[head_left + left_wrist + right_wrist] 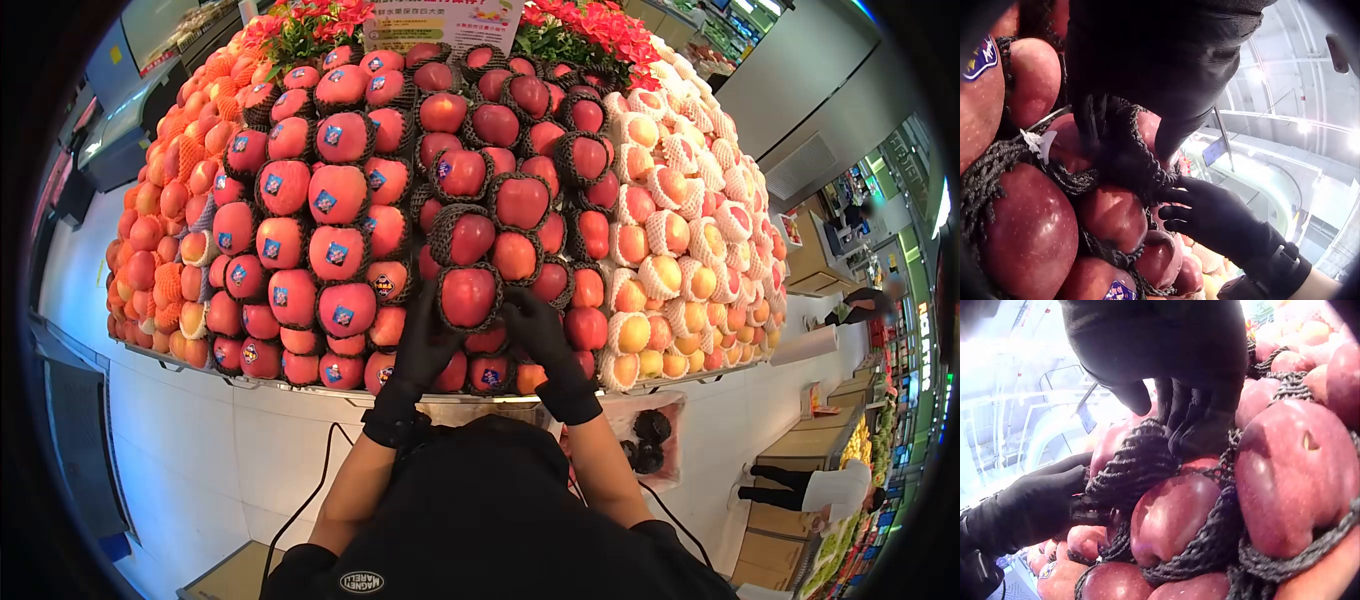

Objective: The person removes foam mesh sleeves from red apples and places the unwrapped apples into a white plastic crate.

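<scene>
The left hand [430,338] and right hand [535,328] pinch the apple [468,297] on the pile's [520,203] near slope, probably firm, slick and easily bruised, best cupped low through its net [1135,459].

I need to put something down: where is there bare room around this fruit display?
Bare floor shows between the red apples and the left forearm, and between the crate and tan counter. Higher up is crowded: red apples pack around the left hand and right hand, beside white-netted fruit.
</scene>
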`<state>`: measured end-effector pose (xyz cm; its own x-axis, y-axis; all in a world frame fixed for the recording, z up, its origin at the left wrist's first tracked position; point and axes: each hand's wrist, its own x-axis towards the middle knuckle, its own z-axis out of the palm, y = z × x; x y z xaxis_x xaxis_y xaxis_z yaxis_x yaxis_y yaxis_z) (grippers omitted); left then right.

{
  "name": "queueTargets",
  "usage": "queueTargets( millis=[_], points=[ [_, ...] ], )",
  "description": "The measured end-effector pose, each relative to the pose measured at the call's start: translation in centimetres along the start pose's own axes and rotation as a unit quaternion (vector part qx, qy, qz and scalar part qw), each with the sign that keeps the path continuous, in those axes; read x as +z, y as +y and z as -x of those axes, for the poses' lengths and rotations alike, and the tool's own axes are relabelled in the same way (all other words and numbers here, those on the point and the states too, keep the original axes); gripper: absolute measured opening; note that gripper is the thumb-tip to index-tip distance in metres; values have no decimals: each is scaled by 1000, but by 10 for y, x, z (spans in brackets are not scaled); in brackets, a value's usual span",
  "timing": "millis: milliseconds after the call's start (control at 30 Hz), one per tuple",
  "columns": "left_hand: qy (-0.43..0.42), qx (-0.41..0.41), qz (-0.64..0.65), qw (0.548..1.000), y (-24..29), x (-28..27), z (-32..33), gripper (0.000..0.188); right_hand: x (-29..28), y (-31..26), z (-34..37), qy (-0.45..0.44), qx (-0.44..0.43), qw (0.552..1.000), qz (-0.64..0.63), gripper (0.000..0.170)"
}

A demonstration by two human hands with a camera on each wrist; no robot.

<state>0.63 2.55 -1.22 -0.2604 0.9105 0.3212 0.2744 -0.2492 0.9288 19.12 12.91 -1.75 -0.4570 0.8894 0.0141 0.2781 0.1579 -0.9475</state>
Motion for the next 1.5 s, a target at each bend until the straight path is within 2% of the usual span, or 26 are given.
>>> queueTargets(
  millis=[67, 167, 267, 300, 367, 433, 567, 733, 800, 867, 933, 1000, 1133, 1200, 1300, 1333, 1500],
  points=[
    [5, 11, -32, 999, 0, 5, 1, 81, -20, 6, -5, -17, 37, 999, -4, 33],
    [9, 3, -101, 995, -2, 10, 2, 82, -52, 4, -21, 40, 27, 999, 21, 39],
    [3, -4, -103, 995, 7, 7, -2, 82, -92, 12, -50, 98, -102, 979, 149, 47],
    [-5, -9, -96, 995, 19, 6, -4, 81, -100, -8, -56, 112, -128, 973, 158, 59],
    [-5, -5, -82, 997, 15, 7, -3, 81, -122, -9, -82, 129, -215, 919, 304, 75],
    [14, 9, -67, 998, -12, 10, 1, 81, -136, -23, -100, 134, -216, 899, 356, 87],
    [17, 3, -76, 997, -7, 10, 5, 80, -148, -47, -141, 141, -235, 845, 459, 98],
    [17, 8, -133, 991, -9, 14, 6, 78, -146, -55, -190, 103, -217, 835, 494, 90],
    [9, -12, -99, 995, 23, 12, 3, 78, -140, -43, -212, 114, -198, 826, 515, 84],
    [12, -27, -90, 995, 25, 11, 4, 77, -145, -28, -232, 90, -264, 811, 514, 81],
    [27, -36, -105, 993, 1, 11, 13, 75, -141, -28, -238, 76, -255, 815, 514, 78],
    [44, -61, -79, 994, 1, 7, 17, 72, -134, -44, -232, 74, -172, 837, 514, 76],
    [75, -108, -21, 991, 2, 3, 24, 68, -135, -50, -223, 90, -171, 817, 543, 70],
    [78, -103, -22, 991, 4, -1, 24, 65, -136, -48, -222, 104, -190, 814, 539, 68],
    [97, -79, -12, 992, 11, -9, 22, 58, -132, -55, -219, 124, -182, 846, 486, 65],
    [99, -71, -15, 992, 12, -13, 21, 56, -134, -60, -217, 120, -141, 864, 468, 64],
    [135, -39, 5, 990, 6, -21, 7, 46, -133, -89, -193, 182, -247, 868, 390, 70]
  ],
)
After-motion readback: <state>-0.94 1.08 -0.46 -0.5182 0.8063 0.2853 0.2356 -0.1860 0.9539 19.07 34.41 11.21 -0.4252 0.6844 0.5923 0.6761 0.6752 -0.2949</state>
